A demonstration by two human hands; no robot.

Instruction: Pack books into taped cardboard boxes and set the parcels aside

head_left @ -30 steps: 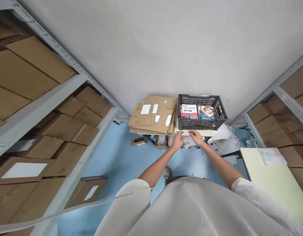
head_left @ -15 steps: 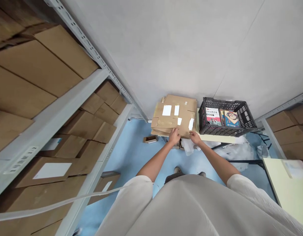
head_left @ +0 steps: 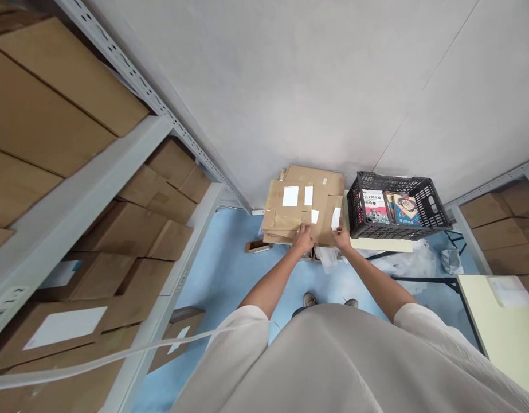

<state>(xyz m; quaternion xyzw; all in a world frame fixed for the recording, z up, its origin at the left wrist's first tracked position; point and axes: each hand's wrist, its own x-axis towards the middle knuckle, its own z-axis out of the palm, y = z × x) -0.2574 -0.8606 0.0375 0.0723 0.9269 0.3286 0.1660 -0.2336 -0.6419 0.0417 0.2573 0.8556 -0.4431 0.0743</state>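
Flattened cardboard boxes (head_left: 320, 178) lie stacked on a pale table against the wall, with several white labels on the top pieces. My left hand (head_left: 304, 238) is closed at the front edge of the cardboard, its bent fingers over the top. To the right of it, my right hand (head_left: 342, 238) pinches the lower end of a white paper label (head_left: 335, 218) on the cardboard's right part. The label's upper part lies along the cardboard; whether it is loose there I cannot tell. Both forearms reach forward from my body.
A black plastic crate (head_left: 397, 232) with several books (head_left: 375, 206) stands just right of the cardboard. Shelves with brown boxes (head_left: 130, 229) rise on the left. Clear plastic (head_left: 412, 259) lies under the table, and another pale table (head_left: 500, 327) is at the right.
My right hand has closed in on the lower end of the white label, which has shifted slightly. My left hand stays at the cardboard's front edge. The view has turned a little.
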